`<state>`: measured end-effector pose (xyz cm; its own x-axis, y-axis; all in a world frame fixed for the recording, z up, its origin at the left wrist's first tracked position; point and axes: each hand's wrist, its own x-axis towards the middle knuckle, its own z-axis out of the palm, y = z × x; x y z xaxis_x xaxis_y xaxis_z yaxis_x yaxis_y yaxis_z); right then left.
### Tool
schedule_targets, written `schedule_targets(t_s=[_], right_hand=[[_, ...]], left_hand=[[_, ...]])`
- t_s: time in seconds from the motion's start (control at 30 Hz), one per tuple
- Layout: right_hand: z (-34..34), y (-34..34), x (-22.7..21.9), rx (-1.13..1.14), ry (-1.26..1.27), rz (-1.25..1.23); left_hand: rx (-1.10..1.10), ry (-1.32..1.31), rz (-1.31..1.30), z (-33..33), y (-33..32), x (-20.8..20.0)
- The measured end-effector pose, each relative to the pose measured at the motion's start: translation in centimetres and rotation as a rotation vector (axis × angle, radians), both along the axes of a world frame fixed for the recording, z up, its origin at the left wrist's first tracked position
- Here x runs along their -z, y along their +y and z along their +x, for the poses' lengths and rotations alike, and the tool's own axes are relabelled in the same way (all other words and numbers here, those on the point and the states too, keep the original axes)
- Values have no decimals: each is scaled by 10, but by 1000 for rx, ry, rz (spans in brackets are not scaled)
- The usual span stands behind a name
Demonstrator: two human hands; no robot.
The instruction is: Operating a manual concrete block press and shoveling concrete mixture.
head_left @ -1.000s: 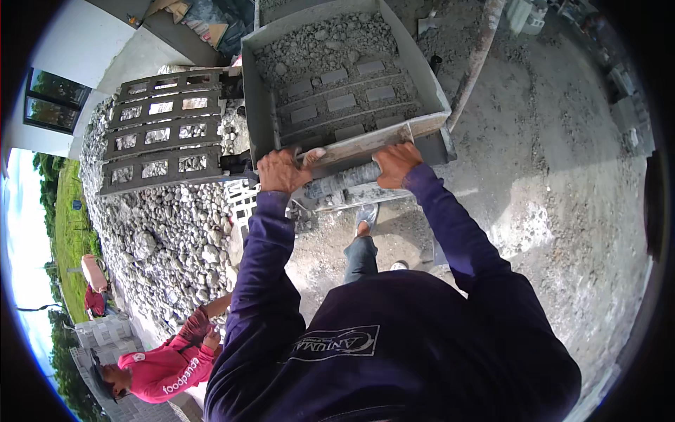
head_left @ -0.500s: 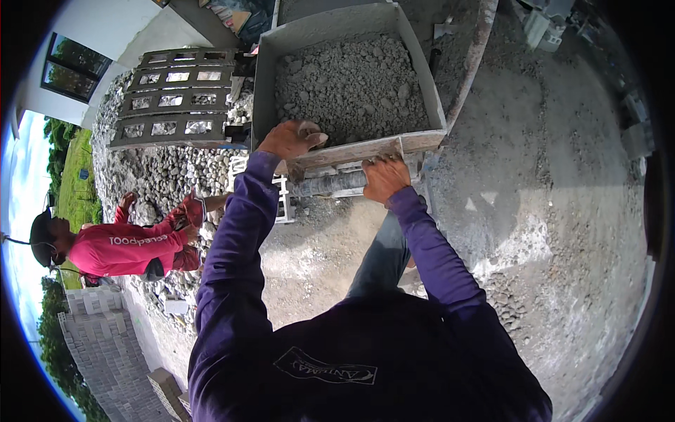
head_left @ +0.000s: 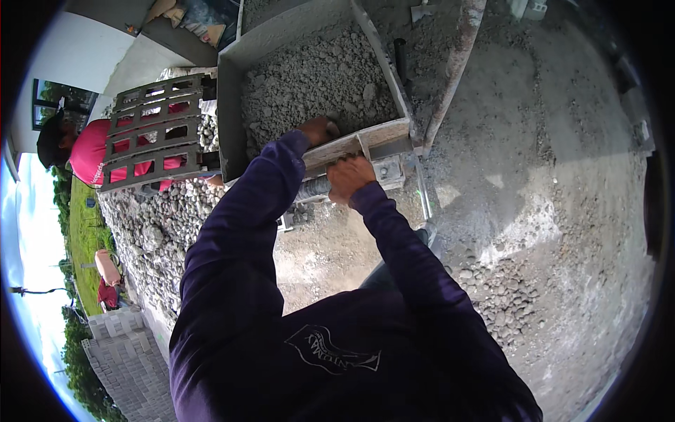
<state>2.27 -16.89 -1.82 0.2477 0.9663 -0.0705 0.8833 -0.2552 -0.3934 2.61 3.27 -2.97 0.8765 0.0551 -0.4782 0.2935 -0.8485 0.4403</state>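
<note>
Box (head_left: 230, 105) at 12 o'clock filled, grey mix (head_left: 316, 84) lumpy, not levelled — left hand (head_left: 318, 131) curled at its 6 o'clock side, hold unclear, right hand (head_left: 351, 178) wrapped round the bar (head_left: 313, 187).

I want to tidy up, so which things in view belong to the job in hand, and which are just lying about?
Likely in use, judging by the hands:
box, at the left hand
grey mix, inside it
wrapped bar, at the right hand

Apparently just lying about:
stone heap
stacked blocks
gravel patch, on the right
</note>
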Motion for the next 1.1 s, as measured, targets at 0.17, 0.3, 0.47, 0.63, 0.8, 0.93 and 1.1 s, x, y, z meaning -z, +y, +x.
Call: schedule_targets(t_s=[0.17, 0.3, 0.47, 0.63, 0.8, 0.93, 1.1], right_hand=[[-11, 4, 10, 47, -116, 59], [-1, -1, 23, 99, -141, 52], [-7, 6, 11, 118, -135, 91], [0, 12, 10, 109, -155, 120], [-1, 24, 16, 72, -213, 251], [3, 19, 16, 93, -192, 186], [3, 19, 9, 93, -179, 176]], left_hand=[[-233, 156, 198, 7, 2, 9], [-161, 14, 103, 10, -12, -1], [-106, -126, -65, 1, 19, -26], [98, -142, 377, 12, 6, -50], [194, -94, 516, 26, 16, -22], [168, -109, 574, 19, 8, -20], [186, -134, 539, 7, 22, -22]])
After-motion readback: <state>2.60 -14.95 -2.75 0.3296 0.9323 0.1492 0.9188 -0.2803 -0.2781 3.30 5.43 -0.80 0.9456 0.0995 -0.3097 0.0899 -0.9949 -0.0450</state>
